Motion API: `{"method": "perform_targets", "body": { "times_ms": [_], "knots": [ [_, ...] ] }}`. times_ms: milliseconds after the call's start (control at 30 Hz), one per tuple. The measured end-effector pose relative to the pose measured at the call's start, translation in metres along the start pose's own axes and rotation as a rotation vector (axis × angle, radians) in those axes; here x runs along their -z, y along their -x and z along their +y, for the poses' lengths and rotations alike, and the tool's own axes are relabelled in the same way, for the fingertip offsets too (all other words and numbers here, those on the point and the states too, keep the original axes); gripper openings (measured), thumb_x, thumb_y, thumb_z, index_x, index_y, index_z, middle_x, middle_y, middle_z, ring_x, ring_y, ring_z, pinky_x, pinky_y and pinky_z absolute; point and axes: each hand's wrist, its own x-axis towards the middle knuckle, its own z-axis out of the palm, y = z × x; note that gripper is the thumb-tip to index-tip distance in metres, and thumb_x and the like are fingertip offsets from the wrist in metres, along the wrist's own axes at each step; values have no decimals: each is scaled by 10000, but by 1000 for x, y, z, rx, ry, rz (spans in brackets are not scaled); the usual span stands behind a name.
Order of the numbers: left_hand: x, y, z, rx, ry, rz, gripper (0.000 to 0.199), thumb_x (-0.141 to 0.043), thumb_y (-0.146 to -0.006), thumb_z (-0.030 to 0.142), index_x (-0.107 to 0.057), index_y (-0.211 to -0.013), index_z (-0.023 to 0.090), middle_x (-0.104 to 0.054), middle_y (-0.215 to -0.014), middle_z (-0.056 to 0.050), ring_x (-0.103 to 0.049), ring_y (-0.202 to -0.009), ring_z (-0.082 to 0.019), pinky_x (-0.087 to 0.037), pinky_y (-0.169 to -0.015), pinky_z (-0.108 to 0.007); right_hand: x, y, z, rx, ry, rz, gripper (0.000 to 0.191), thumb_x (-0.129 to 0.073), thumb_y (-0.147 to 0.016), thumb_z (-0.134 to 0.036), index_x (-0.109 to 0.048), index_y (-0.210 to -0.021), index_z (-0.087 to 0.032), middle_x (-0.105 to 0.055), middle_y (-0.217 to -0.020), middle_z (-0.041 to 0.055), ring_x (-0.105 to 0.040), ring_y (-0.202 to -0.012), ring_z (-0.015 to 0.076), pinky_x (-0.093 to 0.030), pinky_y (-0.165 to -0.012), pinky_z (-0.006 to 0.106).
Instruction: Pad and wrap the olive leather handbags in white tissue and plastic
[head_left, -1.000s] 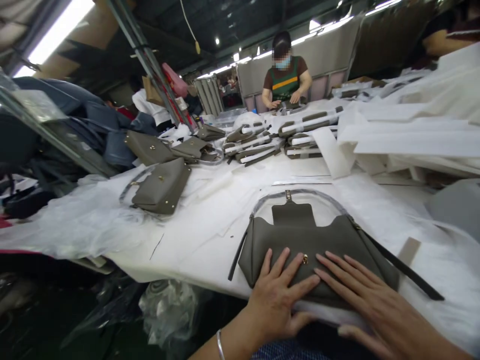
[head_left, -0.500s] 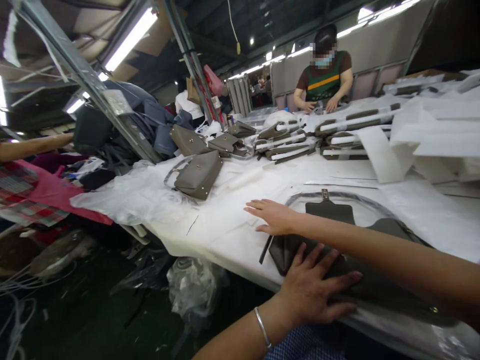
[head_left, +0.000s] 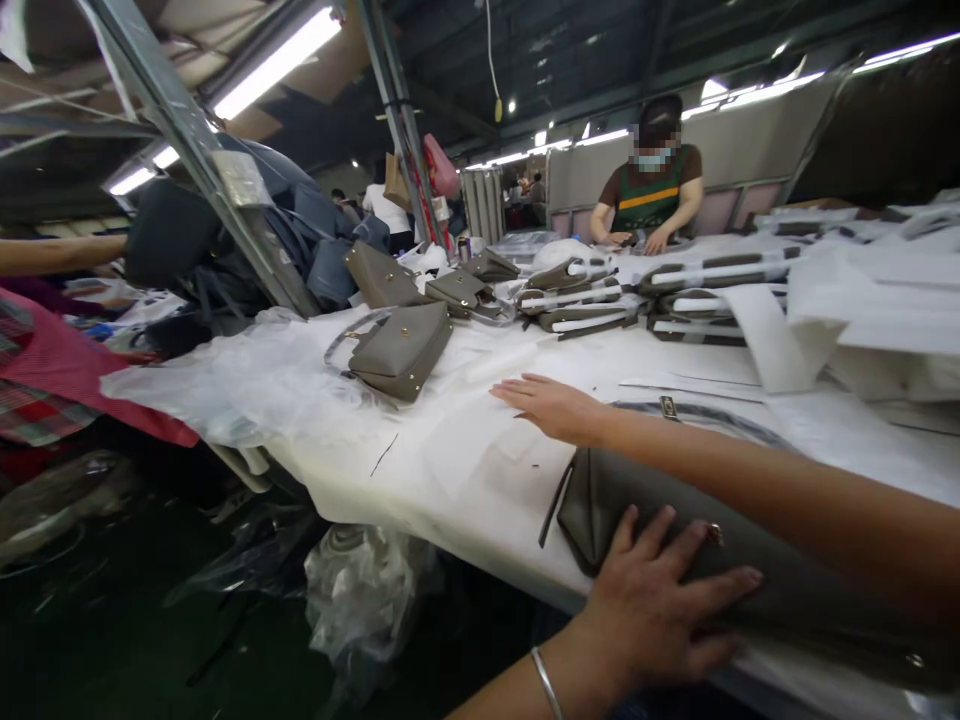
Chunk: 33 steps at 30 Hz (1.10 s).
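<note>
A dark grey-brown handbag point(head_left: 795, 560) lies on the white-covered table point(head_left: 450, 470) in front of me, its strap and metal clasp point(head_left: 668, 407) behind it. My left hand point(head_left: 660, 600), with a silver bangle at the wrist, rests on the bag's near side, fingers spread. Crossing above the bag, my right arm reaches left, and my right hand point(head_left: 555, 405) is over the white sheet, palm down with fingers extended, holding nothing. A thin dark strip point(head_left: 555, 502) sticks out at the bag's left end.
Finished-looking bags point(head_left: 401, 350) sit at the table's middle left, beside crumpled clear plastic point(head_left: 255, 375). Wrapped bags point(head_left: 720, 270) are stacked toward the back, with white sheets point(head_left: 885, 280) to the right. A masked person point(head_left: 649, 195) works across the table. Another person's arm point(head_left: 60, 252) is far left.
The view has shifted slightly. My left hand and the bag appear lower and further right. The bag's flap, seen upright earlier, is now mostly hidden behind my right arm.
</note>
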Motion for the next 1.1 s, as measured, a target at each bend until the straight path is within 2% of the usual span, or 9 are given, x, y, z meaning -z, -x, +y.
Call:
{"method": "perform_targets", "body": {
  "times_ms": [100,167,267,367,433,567,733,867,1100],
  "knots": [
    [-5,-1,-1,1,77,-16,554,-377,-984,555,-301,-1515,419,-294,-1615,15,-276,-1478,-286,-277,-1181,-550,76,45,-9,-1,161,126,532,-416,-976,-135,-374,-1506,-147,-503,-1483,128,-474,-1369,218,-382,-1158,441],
    [-9,-4,-1,13,120,-26,550,-421,-979,522,-315,-1509,421,-305,-1610,6,-269,-1480,-296,-259,-1184,-574,118,84,-22,-43,264,104,616,-409,-936,-72,-320,-1536,-178,-465,-1518,94,-442,-1393,218,-370,-1167,449],
    [-14,-7,-2,21,148,-32,565,-489,-961,481,-337,-1501,413,-304,-1611,-20,-259,-1481,-321,-238,-1179,-614,142,143,-48,-157,326,-28,668,-426,-902,-57,-312,-1545,-201,-448,-1532,79,-425,-1405,244,-394,-1150,461],
    [-17,-7,-2,31,171,-35,560,-512,-954,464,-360,-1490,414,-428,-1540,-37,-398,-1403,-327,-324,-1139,-611,122,198,-75,-306,261,-211,542,-456,-923,-115,-462,-1465,-140,-520,-1465,134,-494,-1350,282,-482,-1066,445],
    [-18,-5,-1,45,197,-51,510,-515,-956,445,-421,-1456,411,-561,-1424,-28,-540,-1273,-288,-440,-1077,-530,103,224,-87,-400,148,-337,492,-522,-954,-288,-534,-1408,-98,-558,-1414,179,-555,-1287,321,-522,-1010,453],
    [-19,-2,0,36,200,-77,415,-508,-965,413,-532,-1375,357,-655,-1297,-35,-635,-1128,-243,-532,-980,-419,88,240,-86,-464,-134,-458,672,-473,-957,-585,-519,-1433,-112,-535,-1437,175,-552,-1286,328,-492,-1034,457],
    [-17,-6,2,79,122,-104,326,-593,-904,438,-643,-1207,329,-719,-1128,-46,-661,-1052,-288,-548,-929,-483,74,243,-64,-442,-217,-369,479,-430,-1013,-435,-519,-1439,-234,-545,-1453,86,-569,-1243,273,-455,-1038,442],
    [-14,-7,4,39,102,-117,355,-537,-941,427,-611,-1272,323,-717,-1153,-61,-673,-1034,-262,-544,-947,-444,50,260,-57,-360,-246,-265,569,-457,-1002,-460,-333,-1536,-307,-380,-1575,51,-307,-1459,307,-199,-1187,570],
    [-17,-5,5,83,58,-199,344,-476,-969,462,-620,-1250,325,-754,-984,-37,-706,-904,-229,-575,-847,-377,47,263,-32,-225,-397,-351,644,-456,-998,-479,-230,-1572,-293,-309,-1608,50,-187,-1509,275,-89,-1230,537]
  ]
}}
